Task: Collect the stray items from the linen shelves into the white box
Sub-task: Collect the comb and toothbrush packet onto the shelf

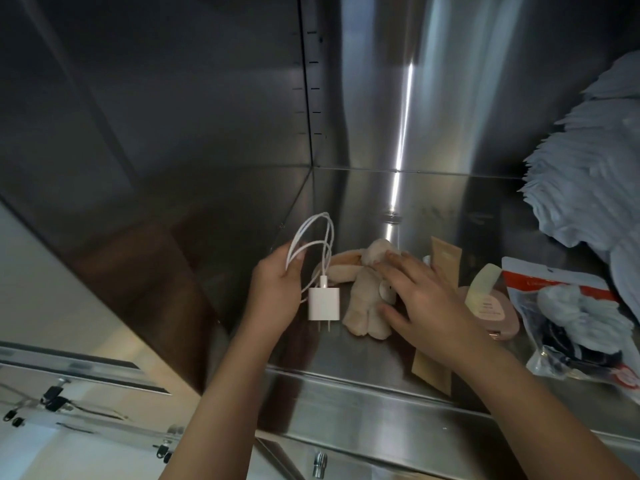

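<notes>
Gripping a loose coil of white cable, the left hand is held up over the left end of the steel shelf, close to the left side wall. Its fingers are curled round the loops, and the white charger plug hangs from the cable below the hand, prongs pointing down, just above the shelf surface.

Beside it, the right hand lies over a beige plush rabbit. Its fingers are spread and fairly straight across the toy's head and body, and the thumb touches the toy lower down; it is not closed round it. The rabbit lies on the shelf between the plug and the right hand, about midway between the front edge and the back wall, with one long ear stretched toward the left wall.

Under the right wrist runs a flat tan packet, reaching from behind the fingers to the front edge. Toward the right end sit a round pink case with a pale yellow tube leaning over it, then a clear plastic bag with a red band, holding grey cloth and dark items, at the front edge. A fluffy blue-grey cloth is piled at the right end against the back wall.
</notes>
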The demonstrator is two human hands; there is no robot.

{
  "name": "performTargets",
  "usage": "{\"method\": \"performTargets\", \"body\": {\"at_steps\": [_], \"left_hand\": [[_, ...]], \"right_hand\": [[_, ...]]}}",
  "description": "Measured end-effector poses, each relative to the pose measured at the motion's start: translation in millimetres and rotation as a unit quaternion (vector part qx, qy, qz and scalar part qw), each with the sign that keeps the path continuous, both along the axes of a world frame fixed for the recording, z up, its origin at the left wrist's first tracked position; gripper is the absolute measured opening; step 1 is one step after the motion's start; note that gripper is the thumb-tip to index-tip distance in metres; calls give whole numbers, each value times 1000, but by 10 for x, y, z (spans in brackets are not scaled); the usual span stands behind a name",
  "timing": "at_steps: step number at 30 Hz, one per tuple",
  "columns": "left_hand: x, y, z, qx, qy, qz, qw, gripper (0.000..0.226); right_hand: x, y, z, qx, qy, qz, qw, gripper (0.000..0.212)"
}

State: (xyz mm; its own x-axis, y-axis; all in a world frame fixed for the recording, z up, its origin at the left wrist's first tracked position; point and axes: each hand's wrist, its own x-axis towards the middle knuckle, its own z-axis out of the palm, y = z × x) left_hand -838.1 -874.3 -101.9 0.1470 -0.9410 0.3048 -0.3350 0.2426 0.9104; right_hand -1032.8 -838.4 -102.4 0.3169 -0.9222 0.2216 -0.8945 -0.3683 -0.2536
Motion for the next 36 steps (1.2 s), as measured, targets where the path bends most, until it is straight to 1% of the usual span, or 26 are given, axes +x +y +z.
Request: {"method": "performTargets", "body": {"at_steps": [2, 3, 6, 8, 15, 19, 24, 30, 36], "left_hand": [[-27, 44, 85, 17, 103, -25, 994, 45], [-37, 66, 118, 25, 140, -39, 989, 46], [-56, 125, 213, 56, 213, -79, 972, 30], [-52, 161, 275, 74, 225, -95, 967, 24], [-46, 276, 404, 72, 229, -147, 960, 22], [-7, 287, 421, 69, 282, -170, 942, 33], [7, 278, 460, 52, 355, -194, 913, 36], [41, 271, 436, 47, 357, -187, 914, 38], [81, 297, 423, 54, 368, -179, 911, 41]], "right_hand": [[-16, 4, 4, 1, -6, -6, 1000, 57], [-24, 6, 4, 1, -9, -9, 1000, 56], [-55, 9, -10, -3, -16, -14, 1000, 54], [-76, 13, -20, -7, -28, -16, 999, 52], [-115, -5, -58, -14, -38, -16, 999, 52], [-165, -55, -37, -24, -30, -6, 999, 52], [-257, -226, 47, 0, 63, 40, 997, 58], [-239, -421, 64, 1, 179, 122, 976, 56], [-166, -560, 24, 22, 207, 215, 954, 63]]}}
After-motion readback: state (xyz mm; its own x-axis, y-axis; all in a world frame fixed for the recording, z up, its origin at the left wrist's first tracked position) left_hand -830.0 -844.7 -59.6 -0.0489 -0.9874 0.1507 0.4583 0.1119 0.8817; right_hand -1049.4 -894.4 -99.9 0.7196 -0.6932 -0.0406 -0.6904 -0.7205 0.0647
